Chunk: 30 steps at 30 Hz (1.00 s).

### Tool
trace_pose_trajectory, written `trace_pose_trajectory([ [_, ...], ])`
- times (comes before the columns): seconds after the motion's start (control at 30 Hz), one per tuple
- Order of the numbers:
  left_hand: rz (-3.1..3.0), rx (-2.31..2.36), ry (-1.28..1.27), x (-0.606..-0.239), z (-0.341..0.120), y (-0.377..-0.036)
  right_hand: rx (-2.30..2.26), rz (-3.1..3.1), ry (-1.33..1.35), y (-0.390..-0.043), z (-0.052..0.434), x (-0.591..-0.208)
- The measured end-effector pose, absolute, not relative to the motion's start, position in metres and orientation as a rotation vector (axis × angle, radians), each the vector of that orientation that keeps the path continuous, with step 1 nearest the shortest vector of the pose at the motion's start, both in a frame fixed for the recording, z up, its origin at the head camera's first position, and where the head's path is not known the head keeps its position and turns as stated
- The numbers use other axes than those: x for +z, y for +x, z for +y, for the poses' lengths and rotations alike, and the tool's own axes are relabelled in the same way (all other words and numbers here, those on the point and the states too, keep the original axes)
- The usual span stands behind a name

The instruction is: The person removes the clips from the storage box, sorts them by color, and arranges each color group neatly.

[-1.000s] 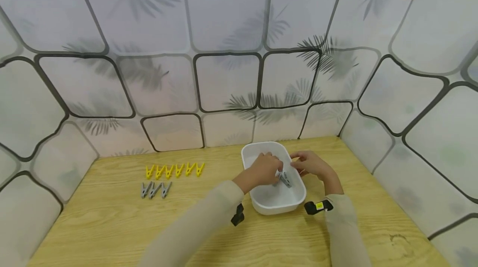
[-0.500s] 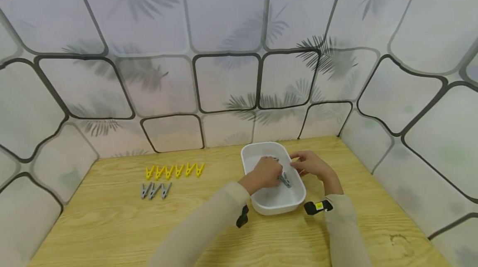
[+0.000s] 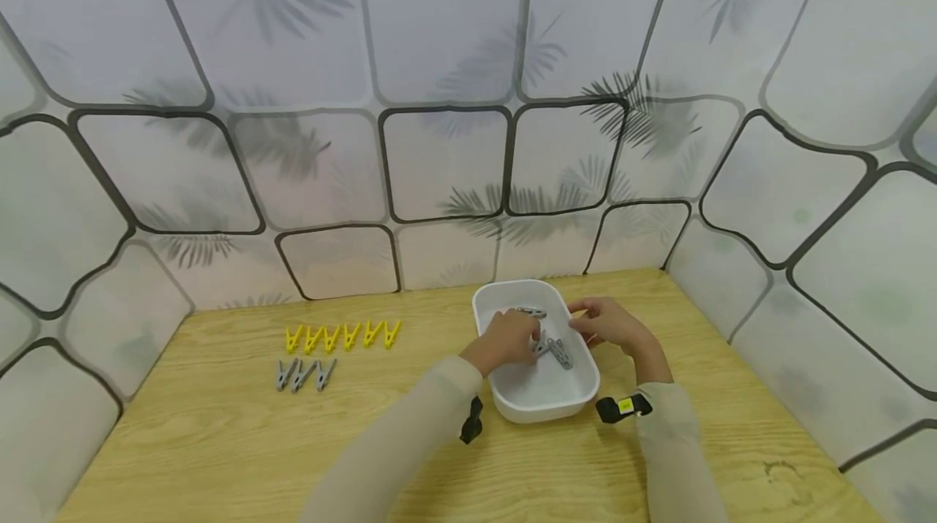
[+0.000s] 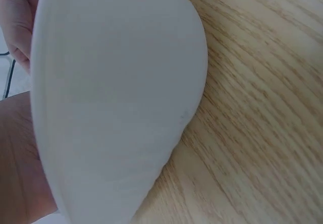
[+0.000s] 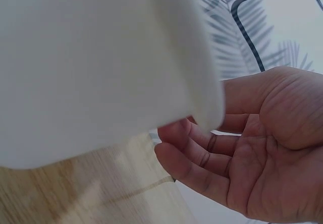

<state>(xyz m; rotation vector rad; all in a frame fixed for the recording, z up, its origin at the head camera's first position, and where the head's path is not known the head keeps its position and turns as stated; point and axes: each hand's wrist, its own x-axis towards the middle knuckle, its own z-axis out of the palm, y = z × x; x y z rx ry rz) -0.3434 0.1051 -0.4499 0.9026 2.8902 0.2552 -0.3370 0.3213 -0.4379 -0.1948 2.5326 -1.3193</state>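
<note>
A white plastic basin (image 3: 545,405) stands on the table, with several grey clothespins inside. My left hand (image 3: 505,337) reaches into it over the left rim, fingers bent down, and pinches a grey clothespin (image 3: 541,345). Right beside that lies another grey clothespin (image 3: 560,354), and a further clothespin (image 3: 532,312) lies toward the basin's far end. My right hand (image 3: 609,320) holds the basin's right rim; the right wrist view shows its fingers (image 5: 194,171) curled under that rim. In the left wrist view the basin wall hides the left fingertips.
Left of the basin, a row of yellow clothespins (image 3: 331,337) lies on the wooden table (image 3: 220,433). Below that row lie three grey clothespins (image 3: 298,375). A patterned wall covering (image 3: 446,157) rises behind the table and along both sides.
My left hand moved toward me inside the basin, then back left, uncovering clothespins at the far end and middle. My right hand has stayed at the rim.
</note>
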Motion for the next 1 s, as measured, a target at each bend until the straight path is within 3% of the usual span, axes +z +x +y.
trace_pose_trajectory([
  [1.0,3.014,-0.104,0.831,-0.465,0.110,-0.349,-1.312,2.525,-0.207,-0.338,0.323,-0.440],
])
